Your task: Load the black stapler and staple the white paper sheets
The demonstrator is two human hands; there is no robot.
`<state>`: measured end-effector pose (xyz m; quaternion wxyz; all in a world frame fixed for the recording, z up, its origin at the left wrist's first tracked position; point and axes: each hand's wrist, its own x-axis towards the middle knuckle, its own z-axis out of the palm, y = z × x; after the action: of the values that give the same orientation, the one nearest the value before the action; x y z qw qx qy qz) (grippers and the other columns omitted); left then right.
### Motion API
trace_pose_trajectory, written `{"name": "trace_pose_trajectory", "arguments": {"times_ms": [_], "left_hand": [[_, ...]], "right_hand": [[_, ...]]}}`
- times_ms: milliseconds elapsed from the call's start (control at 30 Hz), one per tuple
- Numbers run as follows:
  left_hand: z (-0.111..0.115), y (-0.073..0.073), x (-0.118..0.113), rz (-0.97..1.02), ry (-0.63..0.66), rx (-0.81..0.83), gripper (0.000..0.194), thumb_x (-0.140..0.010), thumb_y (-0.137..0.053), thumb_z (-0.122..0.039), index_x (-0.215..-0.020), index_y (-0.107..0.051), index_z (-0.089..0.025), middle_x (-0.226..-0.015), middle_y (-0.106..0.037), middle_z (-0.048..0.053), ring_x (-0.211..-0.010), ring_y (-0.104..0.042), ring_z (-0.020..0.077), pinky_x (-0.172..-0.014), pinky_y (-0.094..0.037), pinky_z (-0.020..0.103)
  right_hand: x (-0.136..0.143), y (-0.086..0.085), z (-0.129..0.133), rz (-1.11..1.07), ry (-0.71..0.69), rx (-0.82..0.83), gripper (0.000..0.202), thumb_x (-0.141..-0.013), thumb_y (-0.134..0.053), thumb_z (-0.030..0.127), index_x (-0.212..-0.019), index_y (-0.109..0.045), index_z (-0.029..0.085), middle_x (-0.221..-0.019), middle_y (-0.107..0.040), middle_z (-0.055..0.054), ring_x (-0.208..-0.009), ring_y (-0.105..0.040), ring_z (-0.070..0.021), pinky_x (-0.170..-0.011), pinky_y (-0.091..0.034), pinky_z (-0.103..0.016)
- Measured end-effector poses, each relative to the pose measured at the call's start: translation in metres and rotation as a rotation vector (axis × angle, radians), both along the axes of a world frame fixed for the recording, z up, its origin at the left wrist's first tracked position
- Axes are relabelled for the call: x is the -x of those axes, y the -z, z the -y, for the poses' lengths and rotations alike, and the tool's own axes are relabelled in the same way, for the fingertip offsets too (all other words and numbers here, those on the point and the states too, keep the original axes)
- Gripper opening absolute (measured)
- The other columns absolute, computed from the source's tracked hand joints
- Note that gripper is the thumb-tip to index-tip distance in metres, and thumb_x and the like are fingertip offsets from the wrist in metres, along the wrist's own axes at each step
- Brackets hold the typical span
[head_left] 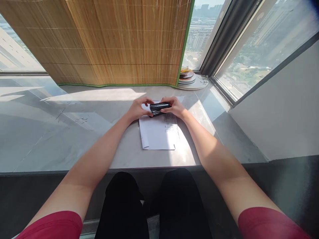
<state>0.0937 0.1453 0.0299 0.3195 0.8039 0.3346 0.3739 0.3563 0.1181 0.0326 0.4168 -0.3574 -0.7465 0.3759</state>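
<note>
A black stapler [159, 107] is held just above white paper sheets [157, 136] on the grey-white stone sill. My right hand [175, 107] is wrapped round the stapler's right end, thumb in front and fingers behind. At its left end, my left hand [140, 108] has its thumb and fingers curved round the tip, one at the front and the others at the back. The sheets lie partly under both hands; their upper part is hidden, and small dark print shows at the right. One lower corner is folded.
A bamboo blind [119, 43] hangs over the sill's back edge. Stacked plates [187, 78] rest on a larger plate at the back right, beside the window frame. Small staple-like bits [82, 119] lie on the left. The sill's front edge [154, 167] is above my knees.
</note>
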Motion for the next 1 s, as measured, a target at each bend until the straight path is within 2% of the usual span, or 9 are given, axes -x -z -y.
{"name": "trace_pose_trajectory", "arguments": {"times_ms": [167, 300, 433, 533, 600, 733, 867, 933, 1000], "left_hand": [[0.004, -0.004, 0.004, -0.067, 0.089, 0.019, 0.060, -0.055, -0.103, -0.035, -0.110, -0.081, -0.026, -0.120, -0.080, 0.006, -0.108, -0.069, 0.0288, -0.092, -0.055, 0.042], [-0.001, -0.001, 0.003, -0.036, 0.043, 0.028, 0.061, -0.059, -0.101, -0.046, -0.111, -0.078, -0.025, -0.118, -0.079, 0.006, -0.105, -0.070, 0.0276, -0.088, -0.053, 0.040], [-0.006, 0.001, 0.001, 0.095, -0.047, 0.010, 0.055, -0.078, -0.087, -0.066, -0.110, -0.073, -0.024, -0.118, -0.078, 0.009, -0.103, -0.070, 0.0249, -0.086, -0.053, 0.038], [-0.007, 0.002, 0.000, 0.150, -0.086, 0.028, 0.051, -0.095, -0.067, -0.074, -0.105, -0.070, -0.025, -0.112, -0.077, 0.010, -0.102, -0.070, 0.0244, -0.088, -0.055, 0.038], [-0.007, 0.003, -0.001, 0.169, -0.110, 0.028, 0.048, -0.101, -0.059, -0.071, -0.101, -0.069, -0.025, -0.107, -0.076, 0.009, -0.102, -0.070, 0.0244, -0.091, -0.056, 0.039], [-0.011, 0.008, -0.003, 0.102, -0.125, -0.026, 0.033, -0.104, -0.055, -0.053, -0.099, -0.070, -0.024, -0.107, -0.077, 0.009, -0.104, -0.069, 0.0263, -0.097, -0.055, 0.043], [-0.014, 0.015, -0.005, -0.043, -0.103, -0.095, 0.023, -0.099, -0.058, -0.041, -0.101, -0.075, -0.025, -0.111, -0.078, 0.008, -0.108, -0.067, 0.0299, -0.106, -0.051, 0.048], [-0.017, 0.020, -0.004, -0.083, -0.151, -0.111, 0.021, -0.099, -0.061, -0.040, -0.101, -0.075, -0.025, -0.112, -0.077, 0.009, -0.110, -0.065, 0.0312, -0.109, -0.049, 0.049], [-0.021, 0.026, -0.001, -0.093, -0.265, -0.128, 0.019, -0.099, -0.064, -0.041, -0.101, -0.074, -0.025, -0.112, -0.075, 0.010, -0.113, -0.062, 0.0331, -0.111, -0.047, 0.051]], "right_hand": [[0.004, -0.002, 0.002, 0.062, -0.108, -0.058, 0.051, -0.071, -0.089, 0.067, -0.084, -0.075, 0.020, -0.079, -0.063, -0.002, -0.082, -0.055, -0.0217, -0.076, -0.041, -0.035], [0.003, 0.001, 0.001, 0.022, -0.004, -0.009, 0.057, -0.070, -0.088, 0.072, -0.085, -0.072, 0.020, -0.078, -0.059, -0.001, -0.079, -0.052, -0.0208, -0.072, -0.040, -0.035], [0.005, 0.004, -0.001, -0.065, 0.166, -0.006, 0.058, -0.073, -0.086, 0.075, -0.088, -0.071, 0.022, -0.082, -0.059, -0.002, -0.080, -0.055, -0.0224, -0.073, -0.043, -0.037], [0.010, 0.005, 0.001, -0.006, 0.122, -0.017, 0.056, -0.071, -0.088, 0.071, -0.091, -0.074, 0.021, -0.085, -0.064, -0.003, -0.084, -0.058, -0.0236, -0.076, -0.045, -0.037], [0.015, 0.006, 0.002, 0.050, 0.030, -0.020, 0.052, -0.072, -0.090, 0.065, -0.094, -0.076, 0.020, -0.087, -0.068, -0.004, -0.085, -0.060, -0.0235, -0.077, -0.046, -0.036], [0.023, 0.007, 0.006, 0.134, -0.085, -0.020, 0.043, -0.079, -0.088, 0.057, -0.101, -0.078, 0.022, -0.094, -0.073, -0.003, -0.090, -0.064, -0.0232, -0.081, -0.049, -0.036], [0.025, 0.004, 0.008, 0.144, -0.111, -0.056, 0.052, -0.078, -0.088, 0.060, -0.116, -0.079, 0.025, -0.112, -0.078, -0.006, -0.104, -0.069, -0.0269, -0.092, -0.053, -0.039], [0.025, 0.003, 0.009, 0.130, -0.105, -0.069, 0.057, -0.075, -0.089, 0.064, -0.115, -0.080, 0.025, -0.109, -0.078, -0.006, -0.103, -0.069, -0.0274, -0.091, -0.054, -0.040], [0.025, 0.004, 0.009, 0.080, -0.096, -0.066, 0.058, -0.073, -0.091, 0.067, -0.110, -0.082, 0.023, -0.099, -0.076, -0.006, -0.094, -0.068, -0.0261, -0.086, -0.053, -0.040]]}}
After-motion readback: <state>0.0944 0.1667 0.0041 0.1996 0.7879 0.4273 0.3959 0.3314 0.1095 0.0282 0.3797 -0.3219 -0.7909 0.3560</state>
